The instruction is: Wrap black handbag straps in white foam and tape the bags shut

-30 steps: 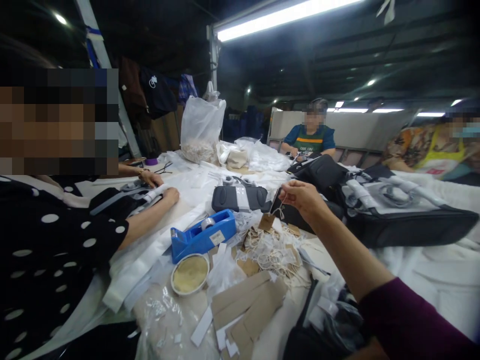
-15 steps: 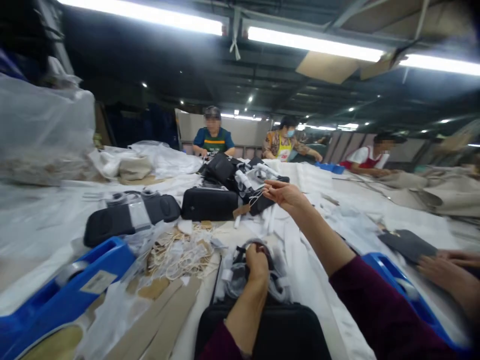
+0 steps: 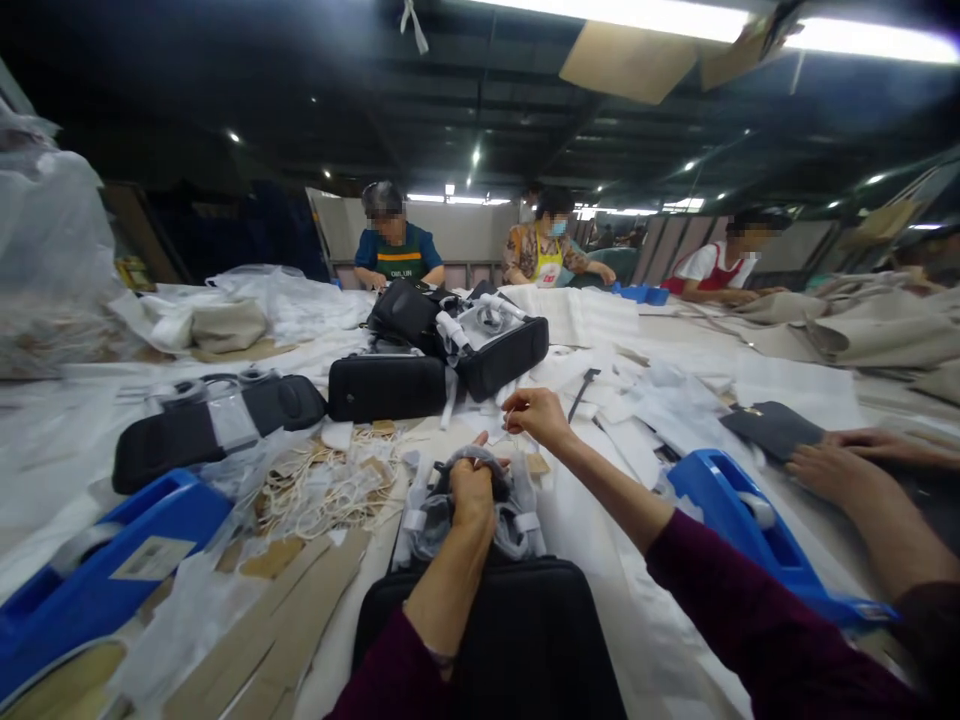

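Observation:
A black bag (image 3: 540,640) lies at the near edge of the table, its wrapped handle and straps at the far end. My left hand (image 3: 474,500) is closed round the plastic-wrapped handle (image 3: 480,458) there. Above and to the right of it, my right hand (image 3: 536,415) pinches a thin white string, from which a small brown tag (image 3: 537,464) seems to hang. Left of the bag is a heap of strings and tags (image 3: 330,485).
Blue tape dispensers (image 3: 161,530) stand left and right (image 3: 742,520). More black bags (image 3: 386,388) lie ahead. At right, another person's hands (image 3: 847,470) rest on a black piece (image 3: 772,428). Several people work across the table.
My right hand has come down nearer to my left hand, with the string and tag lower. The camera view has shifted to the right and downward.

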Motion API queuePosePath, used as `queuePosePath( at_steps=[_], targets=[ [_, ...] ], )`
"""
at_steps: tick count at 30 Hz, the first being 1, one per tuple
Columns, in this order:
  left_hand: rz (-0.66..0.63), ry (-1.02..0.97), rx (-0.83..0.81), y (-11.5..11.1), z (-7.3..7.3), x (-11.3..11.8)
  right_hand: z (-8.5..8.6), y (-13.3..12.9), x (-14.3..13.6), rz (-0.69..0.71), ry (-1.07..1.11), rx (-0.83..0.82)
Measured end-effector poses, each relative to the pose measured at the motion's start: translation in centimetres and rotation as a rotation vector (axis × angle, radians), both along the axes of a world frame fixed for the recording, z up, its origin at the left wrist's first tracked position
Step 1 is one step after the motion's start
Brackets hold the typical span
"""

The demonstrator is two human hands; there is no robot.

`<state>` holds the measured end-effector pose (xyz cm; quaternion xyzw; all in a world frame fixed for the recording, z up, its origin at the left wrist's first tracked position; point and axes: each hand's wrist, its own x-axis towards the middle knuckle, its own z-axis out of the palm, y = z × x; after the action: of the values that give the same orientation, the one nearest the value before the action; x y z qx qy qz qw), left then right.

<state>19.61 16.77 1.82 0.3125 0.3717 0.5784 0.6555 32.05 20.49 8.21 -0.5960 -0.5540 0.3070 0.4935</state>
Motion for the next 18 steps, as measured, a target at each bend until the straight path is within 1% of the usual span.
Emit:
queuePosePath(
  at_steps=[4,7,10,13,16,18],
  targets=[
    [-0.020,-0.042,0.074,0.6,-0.5,0.3,-1.1,0.4,-1.7,0.058,-0.018,-0.079],
    [-0.001,-0.022,0.095,0.9,-1.0,0.4,-1.4,0.6,-2.0,0.092,-0.075,-0.107],
    [0.048,0.036,0.073,1.0,-1.5,0.3,-1.4,1.1,-1.4,0.111,-0.178,-0.124],
    [0.109,0.107,0.044,0.9,-1.7,0.1,-1.4,1.9,-0.2,0.069,-0.335,-0.106],
    [0.163,0.157,0.013,0.8,-1.7,0.0,-1.8,3.0,1.1,0.028,-0.458,-0.085],
    [0.183,0.170,-0.004,0.8,-1.7,0.1,-2.2,3.7,1.7,0.063,-0.497,-0.070]
  ],
)
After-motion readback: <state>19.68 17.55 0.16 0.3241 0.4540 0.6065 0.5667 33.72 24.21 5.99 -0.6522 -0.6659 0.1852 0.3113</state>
